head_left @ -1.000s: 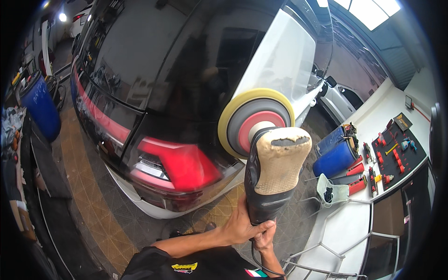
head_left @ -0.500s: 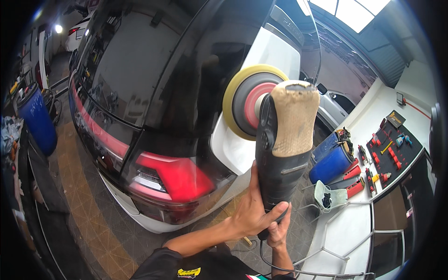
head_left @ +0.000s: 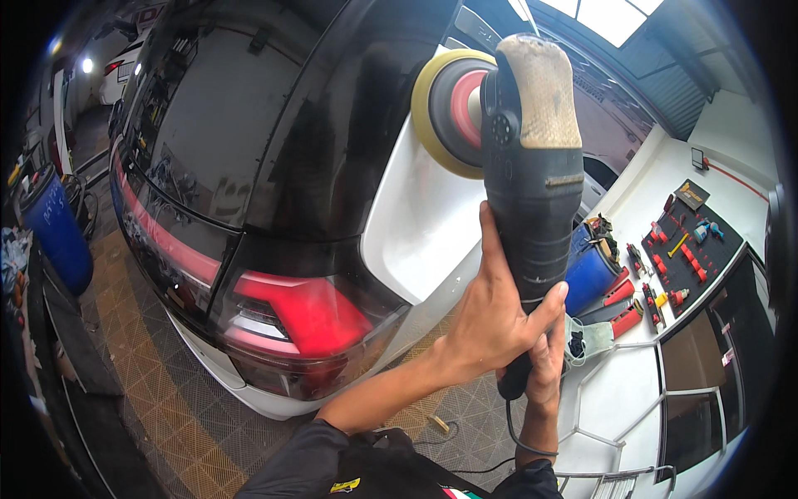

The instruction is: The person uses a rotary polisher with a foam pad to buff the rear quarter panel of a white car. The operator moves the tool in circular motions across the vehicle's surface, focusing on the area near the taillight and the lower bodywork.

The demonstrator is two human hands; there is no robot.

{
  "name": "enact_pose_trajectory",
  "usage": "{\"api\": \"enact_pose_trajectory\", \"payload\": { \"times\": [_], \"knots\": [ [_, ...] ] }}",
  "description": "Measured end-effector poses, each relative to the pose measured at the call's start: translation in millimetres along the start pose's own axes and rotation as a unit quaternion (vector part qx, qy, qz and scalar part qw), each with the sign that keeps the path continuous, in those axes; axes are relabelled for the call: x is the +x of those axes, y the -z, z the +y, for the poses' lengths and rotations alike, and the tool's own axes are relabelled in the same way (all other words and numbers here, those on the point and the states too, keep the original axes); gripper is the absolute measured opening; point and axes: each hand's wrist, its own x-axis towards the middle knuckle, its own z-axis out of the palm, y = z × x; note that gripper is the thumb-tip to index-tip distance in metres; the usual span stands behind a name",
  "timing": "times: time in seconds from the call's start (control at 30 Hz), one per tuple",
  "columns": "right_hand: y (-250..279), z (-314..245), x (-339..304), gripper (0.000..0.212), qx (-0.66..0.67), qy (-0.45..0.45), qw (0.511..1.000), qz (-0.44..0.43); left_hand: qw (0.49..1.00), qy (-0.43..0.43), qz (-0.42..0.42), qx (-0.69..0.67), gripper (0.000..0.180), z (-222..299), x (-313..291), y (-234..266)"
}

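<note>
Both hands hold a black polishing machine [head_left: 532, 200] with a worn tan cover on its head. My left hand [head_left: 499, 320] wraps round the body, its index finger stretched along the side. Just below, my right hand [head_left: 544, 366] grips the handle end, partly hidden behind the left. A round pad [head_left: 424, 112], yellow at the rim with grey and red behind it, lies against the white rear corner panel [head_left: 416, 220] of a car. Below that panel is the red tail light [head_left: 320, 320], beside the dark rear window [head_left: 241, 108].
A power cord [head_left: 519, 428] hangs from the machine past my right forearm. Blue drums stand at the left [head_left: 56, 229] and right [head_left: 592, 274]. A wall-mounted tool board [head_left: 690, 249] is at the right, near a metal-tube frame [head_left: 615, 441]. Patterned floor tiles [head_left: 166, 374] lie below.
Both hands have moved the polishing machine upward and slightly right along the white panel. More of the panel's lower part now shows beneath the pad. The grip looks the same.
</note>
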Motion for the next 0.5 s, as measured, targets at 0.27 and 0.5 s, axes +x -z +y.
{"api": "enact_pose_trajectory", "payload": {
  "times": [0.27, 0.5],
  "knots": [
    [1.9, -22.3, 24.3, 0.084, -0.017, 0.008, 1.0, 0.012, 0.998, 0.035, -0.012, -0.049, 0.107, 11.1, 34.5, -6.1],
    [3.9, -18.0, 23.0, 0.089, -0.061, 0.025, 0.997, 0.029, 0.999, 0.013, -0.002, -0.03, 0.108, 6.9, 27.9, -9.5]
  ]
}}
